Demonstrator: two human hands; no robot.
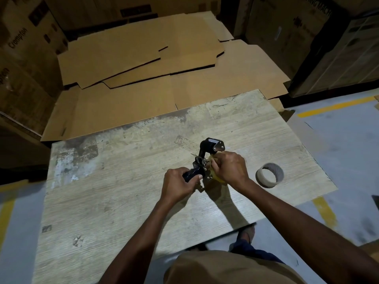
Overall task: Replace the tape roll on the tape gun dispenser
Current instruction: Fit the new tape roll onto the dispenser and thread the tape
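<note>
Both of your hands are on the tape gun point(207, 156), held just above the table point(127, 201). Your left hand point(179, 186) closes its grip around the black handle; your right hand point(229, 169) pinches the yellowish tape roll point(215, 177) mounted on it. One empty cardboard core point(269, 175) lies on the table just right of your right hand, with flattened cardboard point(143, 64) beyond.

Two bare forearms reach forward, converging. The left hand point(178, 185) is curled in a closed fist grip, thumb on top. The right hand point(230, 168), just beside it, bends at the wrist, fingers pinched together.
</note>
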